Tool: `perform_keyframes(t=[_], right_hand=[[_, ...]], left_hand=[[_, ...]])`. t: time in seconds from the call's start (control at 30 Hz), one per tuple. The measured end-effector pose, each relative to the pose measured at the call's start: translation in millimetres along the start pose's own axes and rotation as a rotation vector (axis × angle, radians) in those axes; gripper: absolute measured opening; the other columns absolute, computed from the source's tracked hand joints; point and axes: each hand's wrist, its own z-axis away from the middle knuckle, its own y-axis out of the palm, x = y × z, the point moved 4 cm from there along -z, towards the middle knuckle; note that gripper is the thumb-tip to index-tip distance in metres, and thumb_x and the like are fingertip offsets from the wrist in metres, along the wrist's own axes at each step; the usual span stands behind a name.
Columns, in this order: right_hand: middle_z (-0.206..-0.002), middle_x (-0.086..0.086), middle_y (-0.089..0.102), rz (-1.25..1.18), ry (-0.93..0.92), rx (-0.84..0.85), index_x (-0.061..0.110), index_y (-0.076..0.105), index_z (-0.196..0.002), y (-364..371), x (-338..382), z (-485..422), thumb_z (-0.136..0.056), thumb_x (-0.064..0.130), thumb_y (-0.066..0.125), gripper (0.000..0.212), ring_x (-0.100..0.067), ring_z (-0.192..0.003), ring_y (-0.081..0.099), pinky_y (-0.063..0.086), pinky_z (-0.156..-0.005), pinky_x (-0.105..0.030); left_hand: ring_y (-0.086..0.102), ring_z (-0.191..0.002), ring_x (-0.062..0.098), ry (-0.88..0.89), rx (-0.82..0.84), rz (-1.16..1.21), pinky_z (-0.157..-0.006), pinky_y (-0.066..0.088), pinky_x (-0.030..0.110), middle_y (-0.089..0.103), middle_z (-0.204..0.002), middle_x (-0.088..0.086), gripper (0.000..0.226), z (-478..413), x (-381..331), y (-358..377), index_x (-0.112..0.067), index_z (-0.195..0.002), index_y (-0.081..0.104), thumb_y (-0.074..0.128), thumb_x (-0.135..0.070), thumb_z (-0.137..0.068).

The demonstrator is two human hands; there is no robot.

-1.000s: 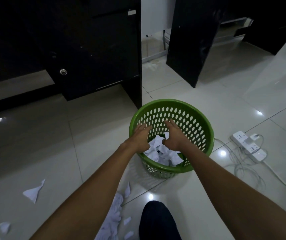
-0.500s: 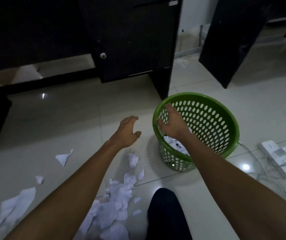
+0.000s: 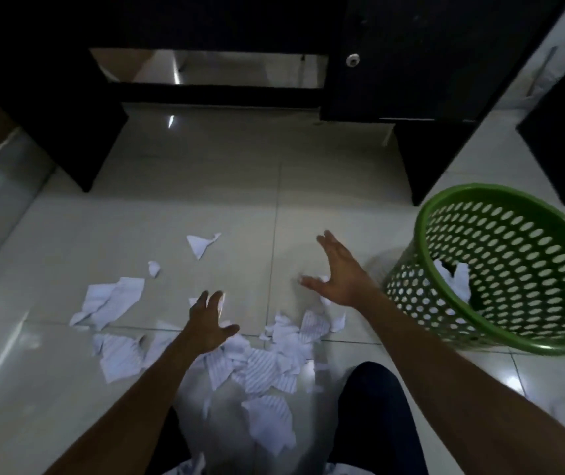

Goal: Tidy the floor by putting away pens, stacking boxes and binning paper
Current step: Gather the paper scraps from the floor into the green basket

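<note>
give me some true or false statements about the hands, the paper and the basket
1. The left hand and the right hand both hold nothing, fingers spread. True.
2. The green basket has no paper in it. False: white scraps lie inside it.
3. Torn paper is scattered on the floor below and around the left hand. True.
4. The basket stands to the left of the left hand. False: it stands to the right of the right hand, apart from it.
</note>
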Motion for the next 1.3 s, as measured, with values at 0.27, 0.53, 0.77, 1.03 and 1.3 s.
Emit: perform_keyframes(t=[0.27, 0.53, 0.77, 1.03, 1.3], right_hand=[[-0.158, 0.005, -0.023, 0.173, 0.1, 0.261, 0.029, -0.009, -0.152, 92, -58, 7, -0.047, 0.086, 0.064, 0.14, -0.024, -0.148, -0.01, 0.003, -0.117, -0.055], [-0.147, 0.009, -0.044, 0.272, 0.236, 0.473, 0.04, -0.027, -0.144, 133, -96, -20, -0.035, 0.087, 0.068, 0.152, -0.022, -0.142, -0.03, -0.007, -0.11, -0.066], [-0.142, 0.004, -0.051, 0.251, 0.275, 0.597, 0.043, -0.029, -0.142, 178, -86, -8, -0.025, 0.09, 0.064, 0.157, -0.028, -0.135, -0.041, -0.004, -0.103, -0.075], [-0.147, -0.001, -0.046, 0.31, 0.127, 0.628, 0.042, -0.037, -0.137, 211, -65, 14, -0.03, 0.1, 0.041, 0.144, -0.03, -0.137, -0.04, -0.009, -0.104, -0.073], [-0.149, 0.009, -0.039, 0.108, -0.017, 0.56, 0.037, -0.017, -0.146, 228, -32, 19, -0.076, 0.073, 0.027, 0.09, -0.012, -0.142, -0.031, -0.015, -0.108, -0.067]], left_hand=[[-0.01, -0.146, 0.037, -0.282, 0.044, -0.08, -0.112, 0.019, 0.061, -0.019, -0.158, 0.007, 0.144, 19, 96, 51, -0.038, -0.15, -0.007, 0.075, -0.078, -0.039], [-0.028, -0.141, 0.039, -0.383, 0.132, -0.006, -0.108, 0.013, 0.07, -0.039, -0.151, 0.005, 0.15, -9, 127, 81, -0.051, -0.141, -0.022, 0.066, -0.088, -0.026], [-0.037, -0.134, 0.046, -0.238, 0.195, -0.089, -0.104, 0.008, 0.074, -0.049, -0.144, 0.011, 0.146, -1, 101, 118, -0.047, -0.142, -0.023, 0.04, -0.102, -0.023], [-0.024, -0.137, 0.051, -0.302, 0.127, -0.134, -0.098, 0.016, 0.079, -0.034, -0.151, 0.018, 0.133, -6, 86, 126, -0.052, -0.138, -0.027, 0.055, -0.092, -0.042], [-0.024, -0.139, 0.049, -0.333, 0.071, -0.071, -0.106, 0.019, 0.07, -0.034, -0.151, 0.016, 0.094, -15, 78, 122, -0.051, -0.146, -0.005, 0.058, -0.067, -0.077]])
